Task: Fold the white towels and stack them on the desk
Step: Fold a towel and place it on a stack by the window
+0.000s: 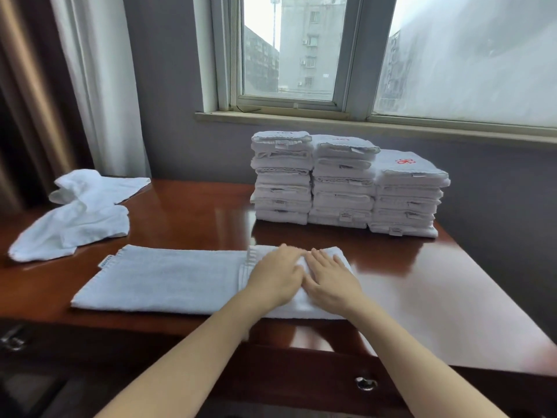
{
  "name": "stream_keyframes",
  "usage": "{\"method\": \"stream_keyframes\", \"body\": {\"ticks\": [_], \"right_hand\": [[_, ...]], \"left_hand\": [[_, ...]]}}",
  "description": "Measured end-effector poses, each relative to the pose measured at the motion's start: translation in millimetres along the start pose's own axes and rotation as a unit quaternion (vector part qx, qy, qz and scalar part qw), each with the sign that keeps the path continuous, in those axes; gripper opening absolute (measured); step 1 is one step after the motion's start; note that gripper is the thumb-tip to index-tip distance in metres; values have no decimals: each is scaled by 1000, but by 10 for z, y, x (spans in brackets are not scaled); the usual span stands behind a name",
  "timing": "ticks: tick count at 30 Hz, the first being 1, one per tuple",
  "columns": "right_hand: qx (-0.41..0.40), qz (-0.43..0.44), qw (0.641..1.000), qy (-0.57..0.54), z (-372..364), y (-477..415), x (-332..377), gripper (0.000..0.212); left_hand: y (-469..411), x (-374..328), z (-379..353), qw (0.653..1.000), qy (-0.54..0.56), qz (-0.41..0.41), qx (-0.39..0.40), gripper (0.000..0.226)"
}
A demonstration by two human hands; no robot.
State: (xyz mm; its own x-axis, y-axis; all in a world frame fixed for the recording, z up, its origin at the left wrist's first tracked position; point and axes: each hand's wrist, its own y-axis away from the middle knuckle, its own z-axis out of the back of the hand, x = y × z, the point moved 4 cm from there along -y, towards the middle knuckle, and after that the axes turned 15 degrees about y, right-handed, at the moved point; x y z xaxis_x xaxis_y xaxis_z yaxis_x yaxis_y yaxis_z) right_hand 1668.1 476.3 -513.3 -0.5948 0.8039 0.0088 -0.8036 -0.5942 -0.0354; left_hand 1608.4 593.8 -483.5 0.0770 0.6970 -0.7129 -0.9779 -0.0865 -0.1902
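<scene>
Towel (pixel 168 279): soft, light, limp; likely best lifted by 2 corners. Left hand (pixel 275 276) and right hand (pixel 330 279) flat, pressing its folded end.

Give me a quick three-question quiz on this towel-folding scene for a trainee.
1. True or false: the left hand and right hand press flat on the right end of the long towel.
2. How many stacks of folded towels stand at the back of the desk? A two, B three, C five.
3. Fill in: the crumpled towels lie on the desk's ___ side.
Key: 1 true; 2 B; 3 left.
</scene>
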Motion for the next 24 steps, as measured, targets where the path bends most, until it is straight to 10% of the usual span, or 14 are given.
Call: {"method": "stream_keyframes", "body": {"ticks": [4,24], "right_hand": [[2,-22,999,28,-15,24,-167,62],[-82,95,992,-19,147,-77,1060,61]], "left_hand": [[0,305,-181,980,-192,54,21,53],[611,1473,1173,959,-196,170,-115,55]]}}
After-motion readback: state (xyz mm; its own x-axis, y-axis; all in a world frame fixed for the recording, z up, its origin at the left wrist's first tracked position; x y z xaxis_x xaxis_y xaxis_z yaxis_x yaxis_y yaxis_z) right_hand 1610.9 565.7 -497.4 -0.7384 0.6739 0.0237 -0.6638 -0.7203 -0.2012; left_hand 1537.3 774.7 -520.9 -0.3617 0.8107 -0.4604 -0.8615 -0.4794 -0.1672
